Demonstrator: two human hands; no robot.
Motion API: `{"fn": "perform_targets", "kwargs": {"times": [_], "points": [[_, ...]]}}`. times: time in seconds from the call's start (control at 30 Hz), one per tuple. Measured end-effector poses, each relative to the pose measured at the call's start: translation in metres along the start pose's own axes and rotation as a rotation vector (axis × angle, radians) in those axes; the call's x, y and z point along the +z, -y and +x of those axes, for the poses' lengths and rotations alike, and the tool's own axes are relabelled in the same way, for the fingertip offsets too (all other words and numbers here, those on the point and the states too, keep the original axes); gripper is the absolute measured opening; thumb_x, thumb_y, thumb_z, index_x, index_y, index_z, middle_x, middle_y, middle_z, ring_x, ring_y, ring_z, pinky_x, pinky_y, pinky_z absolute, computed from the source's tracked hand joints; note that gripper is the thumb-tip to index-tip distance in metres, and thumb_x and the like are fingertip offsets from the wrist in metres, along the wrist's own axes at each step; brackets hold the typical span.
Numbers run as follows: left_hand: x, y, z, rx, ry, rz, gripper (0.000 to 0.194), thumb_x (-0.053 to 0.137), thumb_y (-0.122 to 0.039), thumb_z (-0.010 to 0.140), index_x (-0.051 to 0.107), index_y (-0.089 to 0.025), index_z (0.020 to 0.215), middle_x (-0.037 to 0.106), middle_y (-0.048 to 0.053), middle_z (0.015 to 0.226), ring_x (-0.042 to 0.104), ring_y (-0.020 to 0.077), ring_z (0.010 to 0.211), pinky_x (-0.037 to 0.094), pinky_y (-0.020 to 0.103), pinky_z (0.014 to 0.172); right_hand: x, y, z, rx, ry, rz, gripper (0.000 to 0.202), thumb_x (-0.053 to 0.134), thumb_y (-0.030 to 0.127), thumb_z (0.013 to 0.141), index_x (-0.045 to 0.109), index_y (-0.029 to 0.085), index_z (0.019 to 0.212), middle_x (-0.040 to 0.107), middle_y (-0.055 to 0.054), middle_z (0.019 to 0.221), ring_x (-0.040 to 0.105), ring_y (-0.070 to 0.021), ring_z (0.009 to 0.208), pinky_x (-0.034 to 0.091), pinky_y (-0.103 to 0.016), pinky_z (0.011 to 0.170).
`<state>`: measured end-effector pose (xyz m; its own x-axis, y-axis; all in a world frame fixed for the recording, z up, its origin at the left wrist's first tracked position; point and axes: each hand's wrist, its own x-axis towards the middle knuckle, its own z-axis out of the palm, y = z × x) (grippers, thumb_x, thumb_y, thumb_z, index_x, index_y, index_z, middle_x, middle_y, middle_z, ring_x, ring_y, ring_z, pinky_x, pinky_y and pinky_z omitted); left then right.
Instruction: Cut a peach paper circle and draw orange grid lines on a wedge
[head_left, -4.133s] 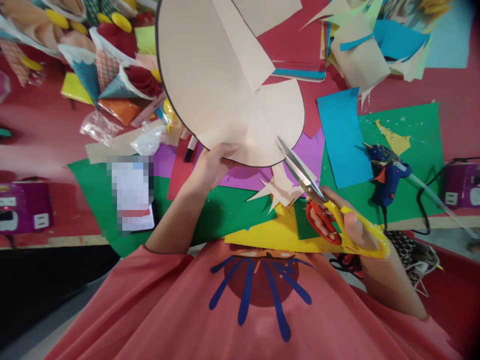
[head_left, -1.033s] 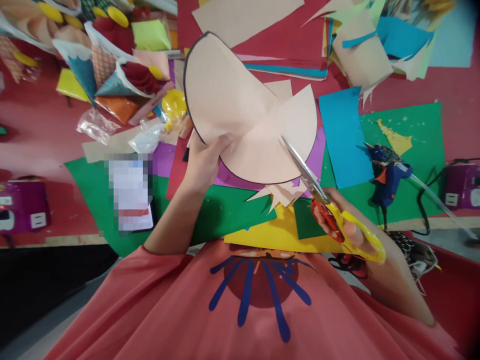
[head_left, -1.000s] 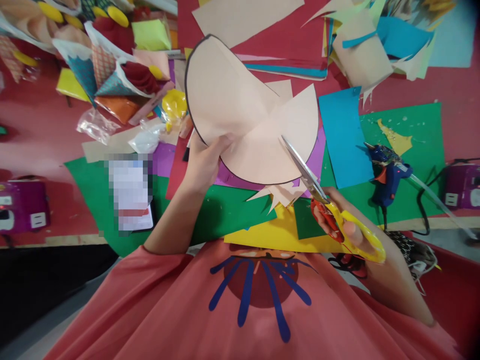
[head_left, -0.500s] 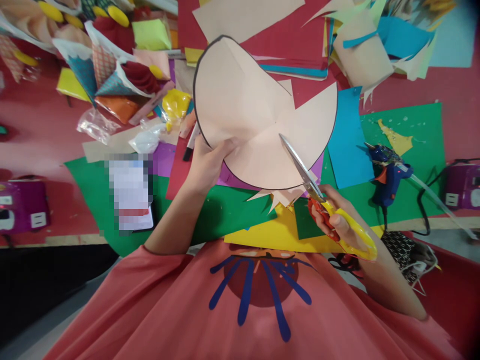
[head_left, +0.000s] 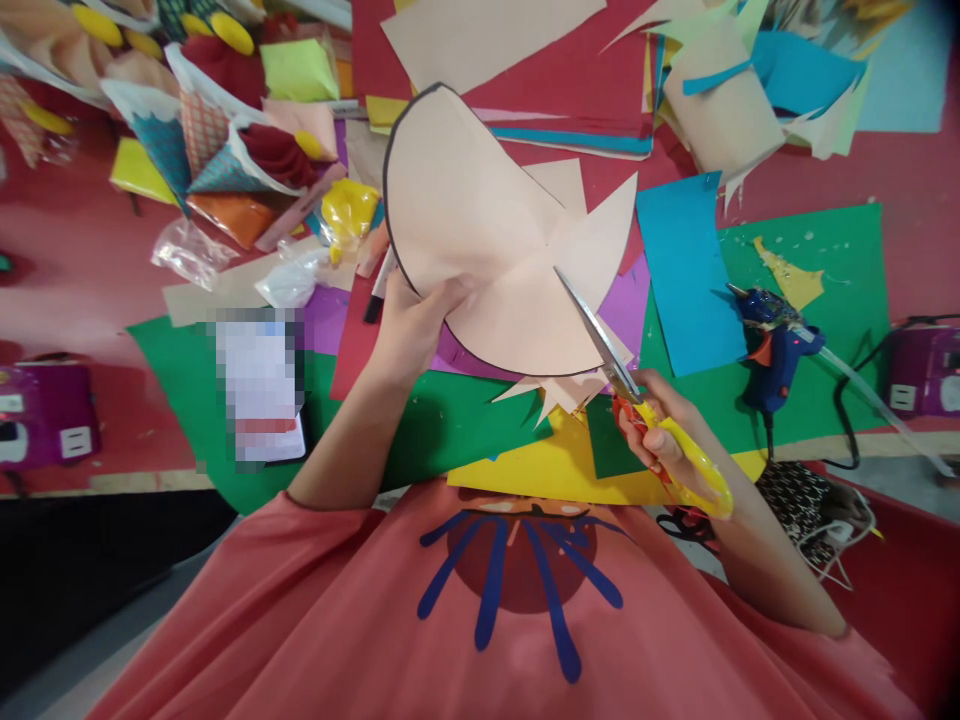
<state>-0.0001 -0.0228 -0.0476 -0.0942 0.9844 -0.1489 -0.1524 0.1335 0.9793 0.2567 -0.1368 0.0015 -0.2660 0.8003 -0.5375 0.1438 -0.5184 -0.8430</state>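
Note:
In front of me is a rounded sheet of pale peach paper [head_left: 465, 200], its curved edge lined in black and a wedge-shaped gap at its upper right. My left hand [head_left: 420, 320] pinches the sheet at its lower left, thumb on top. My right hand [head_left: 660, 430] is closed around the yellow and red handles of a pair of scissors [head_left: 600, 335]. One long blade lies over the right part of the paper, its tip near the middle. The other blade is hidden beneath the sheet. Pointed peach scraps [head_left: 555, 392] lie under the paper's lower edge.
A blue hot glue gun [head_left: 776, 350] rests on green paper at the right, its cord trailing down. A blue sheet [head_left: 686, 280] lies nearer. At left are a phone [head_left: 262, 385], plastic bags [head_left: 292, 275] and cone-shaped crafts [head_left: 202, 130]. Coloured sheets [head_left: 525, 80] are stacked behind.
The paper's right portion has bent and shifted left, showing more purple paper beside it. The scissors and right hand have moved slightly left. My left hand keeps its grip.

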Motion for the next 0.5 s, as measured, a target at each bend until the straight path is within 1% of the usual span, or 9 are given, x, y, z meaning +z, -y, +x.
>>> {"fn": "perform_targets", "kwargs": {"times": [0.1,0.23,0.33,0.4,0.5], "points": [[0.0005,-0.0011,-0.0007,-0.003,-0.004,0.005,0.037,0.075,-0.033,0.064,0.066,-0.021,0.098,0.071,0.005,0.103,0.059,0.0290,0.122,0.050,0.039,0.103,0.0000,0.0047,-0.0033,-0.004,-0.001,-0.077,0.075,0.057,0.085,0.064,0.049,0.023,0.105,0.046,0.004,0.069,0.035,-0.0079,0.049,0.027,-0.022,0.040],[0.0000,-0.0010,-0.0009,0.014,0.006,-0.007,0.036,0.075,-0.031,0.065,0.066,-0.021,0.098,0.071,0.005,0.102,0.062,0.0288,0.116,0.052,0.039,0.101,-0.0006,0.0082,-0.0056,0.018,-0.003,-0.080,0.084,0.052,0.092,0.056,0.047,0.024,0.105,0.046,0.004,0.068,0.035,-0.0093,0.051,0.027,-0.021,0.039],[-0.0013,0.0017,0.0011,0.034,0.006,-0.005,0.038,0.076,-0.034,0.064,0.066,-0.021,0.098,0.071,0.005,0.101,0.065,0.0282,0.111,0.054,0.040,0.097,-0.0014,0.0079,-0.0045,0.051,0.024,-0.049,0.088,0.054,0.093,0.052,0.046,0.025,0.106,0.046,0.003,0.070,0.036,-0.0089,0.051,0.029,-0.021,0.038],[-0.0026,0.0045,0.0033,0.059,0.020,0.001,0.042,0.077,-0.038,0.063,0.066,-0.020,0.099,0.071,0.006,0.102,0.065,0.0296,0.111,0.054,0.042,0.097,-0.0020,0.0057,-0.0031,0.063,0.033,-0.006,0.088,0.057,0.092,0.049,0.046,0.025,0.106,0.046,0.004,0.070,0.036,-0.0082,0.050,0.029,-0.020,0.037],[-0.0040,0.0080,0.0056,0.085,0.051,0.011,0.045,0.078,-0.039,0.063,0.066,-0.018,0.100,0.070,0.008,0.104,0.065,0.0315,0.112,0.054,0.045,0.097,-0.0029,0.0009,-0.0015,0.059,0.024,0.038,0.082,0.063,0.087,0.052,0.047,0.026,0.103,0.047,0.005,0.068,0.035,-0.0068,0.047,0.027,-0.019,0.035]]}}
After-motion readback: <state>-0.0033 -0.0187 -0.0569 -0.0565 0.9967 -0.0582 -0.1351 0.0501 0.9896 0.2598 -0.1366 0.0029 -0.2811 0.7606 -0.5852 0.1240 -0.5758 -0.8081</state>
